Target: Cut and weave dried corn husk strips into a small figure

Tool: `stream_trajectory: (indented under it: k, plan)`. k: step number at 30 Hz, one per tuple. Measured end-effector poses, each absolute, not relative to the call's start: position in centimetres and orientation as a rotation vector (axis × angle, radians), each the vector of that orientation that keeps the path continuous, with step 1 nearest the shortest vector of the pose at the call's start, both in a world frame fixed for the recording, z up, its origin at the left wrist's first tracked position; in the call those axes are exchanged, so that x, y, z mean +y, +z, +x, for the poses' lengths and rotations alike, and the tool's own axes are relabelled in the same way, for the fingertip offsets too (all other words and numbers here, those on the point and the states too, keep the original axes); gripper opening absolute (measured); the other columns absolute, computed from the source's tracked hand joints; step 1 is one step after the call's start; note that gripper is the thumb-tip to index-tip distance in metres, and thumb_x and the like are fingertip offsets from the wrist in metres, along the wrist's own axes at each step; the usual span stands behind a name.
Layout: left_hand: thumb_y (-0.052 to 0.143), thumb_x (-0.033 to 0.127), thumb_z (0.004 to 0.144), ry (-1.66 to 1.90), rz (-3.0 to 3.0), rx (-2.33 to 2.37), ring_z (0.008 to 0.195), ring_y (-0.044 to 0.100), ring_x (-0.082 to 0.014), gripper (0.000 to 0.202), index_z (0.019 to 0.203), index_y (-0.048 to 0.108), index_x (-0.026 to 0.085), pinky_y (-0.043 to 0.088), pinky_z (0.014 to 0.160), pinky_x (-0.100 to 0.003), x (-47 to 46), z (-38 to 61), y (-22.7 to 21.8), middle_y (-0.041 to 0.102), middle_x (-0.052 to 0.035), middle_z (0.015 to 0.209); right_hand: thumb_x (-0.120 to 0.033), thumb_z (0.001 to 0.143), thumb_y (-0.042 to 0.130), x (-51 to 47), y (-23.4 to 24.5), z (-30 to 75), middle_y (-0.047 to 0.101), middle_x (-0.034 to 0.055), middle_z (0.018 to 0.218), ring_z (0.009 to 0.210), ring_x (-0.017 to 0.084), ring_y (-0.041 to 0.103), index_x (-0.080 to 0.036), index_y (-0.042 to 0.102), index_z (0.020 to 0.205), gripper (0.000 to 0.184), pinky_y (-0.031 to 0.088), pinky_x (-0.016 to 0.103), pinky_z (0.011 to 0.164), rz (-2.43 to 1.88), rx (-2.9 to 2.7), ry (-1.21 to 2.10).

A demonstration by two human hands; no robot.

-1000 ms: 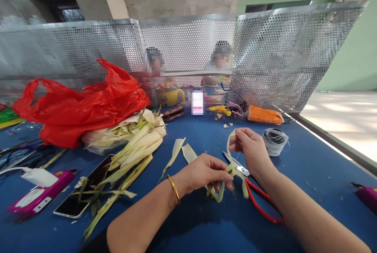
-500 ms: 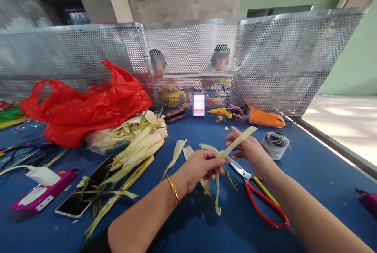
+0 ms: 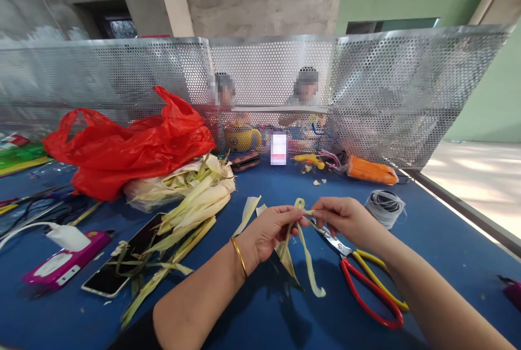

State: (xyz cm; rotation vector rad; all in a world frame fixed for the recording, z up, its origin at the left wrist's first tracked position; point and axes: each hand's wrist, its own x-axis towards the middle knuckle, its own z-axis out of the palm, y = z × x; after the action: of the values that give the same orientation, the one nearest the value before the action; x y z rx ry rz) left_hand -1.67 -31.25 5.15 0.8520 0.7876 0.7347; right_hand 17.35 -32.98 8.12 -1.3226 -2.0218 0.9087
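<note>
The left hand (image 3: 272, 229) is nearly closed, thumb pressed against the forefinger, pinching a pale husk strip (image 3: 310, 263) close to a small loop that stands just above the fingertips. The strip's long tail hangs below, curled at its lower end, and a broader husk piece (image 3: 286, 259) dangles beside it under the same hand. The right hand (image 3: 341, 215) is also drawn in, its thumb and fingertips meeting on a short end of the strip, just beside the left fingertips; its other fingers are curled, partly hidden. Both hands are above the table (image 3: 443, 285). Scissors (image 3: 344, 251) with red and yellow handles lie below the right hand, blades partly covered by it.
</note>
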Motion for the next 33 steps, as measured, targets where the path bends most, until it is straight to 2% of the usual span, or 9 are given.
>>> stream_trajectory:
  k: [5, 11, 15, 17, 20, 24, 28, 33]
  plan:
    - [0.071, 0.019, 0.077, 0.819, 0.65, 0.708, 0.047, 0.052, -0.0026, 0.013, 0.088, 0.069, 0.012, 0.04, 0.047, -0.012, -31.4, -1.6, 5.4, 0.065, 0.0005, 0.066, -0.042, 0.091, 0.046, -33.0, 7.9, 17.2, 0.063, -0.0004, 0.066, 0.061, 0.013, 0.053, -0.02, 0.065, 0.079, 0.032, 0.039, 0.022, 0.057, -1.345, -2.154, 0.517]
    - [0.07, 0.017, 0.077, 0.693, 0.617, 0.594, 0.051, 0.06, -0.0064, 0.016, 0.091, 0.069, 0.011, 0.049, 0.052, -0.015, -32.0, -1.6, 5.8, 0.068, -0.0019, 0.069, -0.039, 0.094, 0.043, -32.3, 7.0, 17.4, 0.066, 0.0008, 0.07, 0.064, 0.014, 0.057, -0.02, 0.068, 0.082, 0.034, 0.042, 0.022, 0.06, -1.312, -2.323, 0.435]
    - [0.07, 0.023, 0.078, 0.784, 0.646, 0.666, 0.062, 0.066, -0.0108, 0.018, 0.092, 0.069, 0.011, 0.053, 0.059, -0.019, -32.0, -1.6, 5.7, 0.072, -0.0072, 0.086, -0.024, 0.092, 0.044, -32.1, 6.9, 17.7, 0.071, 0.0072, 0.098, 0.09, 0.021, 0.064, -0.022, 0.068, 0.1, 0.026, 0.046, 0.033, 0.079, -1.28, -2.191, 0.08]
    - [0.067, 0.026, 0.08, 0.839, 0.648, 0.674, 0.07, 0.068, -0.0139, 0.02, 0.093, 0.069, 0.011, 0.055, 0.064, -0.022, -31.8, -1.6, 5.9, 0.072, -0.0102, 0.094, -0.023, 0.092, 0.045, -32.5, 7.4, 17.6, 0.069, 0.0087, 0.104, 0.095, 0.022, 0.062, -0.022, 0.067, 0.104, 0.025, 0.045, 0.035, 0.083, -1.277, -1.945, -0.092]
    - [0.063, 0.02, 0.081, 0.847, 0.649, 0.652, 0.078, 0.069, -0.017, 0.018, 0.094, 0.07, 0.011, 0.055, 0.071, -0.025, -31.6, -1.7, 6.2, 0.072, -0.0114, 0.093, -0.022, 0.092, 0.048, -33.6, 8.4, 17.0, 0.067, 0.0057, 0.092, 0.086, 0.019, 0.062, -0.022, 0.067, 0.098, 0.02, 0.044, 0.032, 0.078, -1.111, -1.957, -0.202]
    - [0.059, 0.005, 0.075, 0.876, 0.677, 0.613, 0.068, 0.066, -0.011, 0.021, 0.091, 0.071, 0.011, 0.052, 0.069, -0.02, -31.4, -1.6, 6.2, 0.071, -0.0082, 0.084, -0.014, 0.091, 0.046, -34.6, 8.4, 15.4, 0.065, 0.0037, 0.084, 0.077, 0.017, 0.057, -0.021, 0.065, 0.101, 0.023, 0.038, 0.035, 0.079, -0.917, -2.439, -0.424]
    - [0.062, 0.007, 0.076, 0.91, 0.746, 0.587, 0.072, 0.064, -0.0093, 0.019, 0.091, 0.071, 0.012, 0.049, 0.065, -0.015, -31.4, -1.6, 5.9, 0.071, -0.0095, 0.093, -0.013, 0.094, 0.041, -34.5, 7.2, 14.6, 0.064, 0.0048, 0.083, 0.079, 0.017, 0.055, -0.017, 0.063, 0.096, 0.023, 0.035, 0.035, 0.078, -0.908, -2.519, -0.592]
    - [0.06, 0.006, 0.078, 0.931, 0.727, 0.628, 0.077, 0.066, -0.0115, 0.016, 0.091, 0.07, 0.01, 0.05, 0.07, -0.017, -31.5, -1.5, 6.0, 0.07, -0.0114, 0.096, -0.011, 0.094, 0.042, -35.1, 6.3, 14.1, 0.062, 0.0042, 0.075, 0.075, 0.017, 0.056, -0.015, 0.063, 0.087, 0.023, 0.036, 0.034, 0.079, -0.746, -2.452, -0.669]
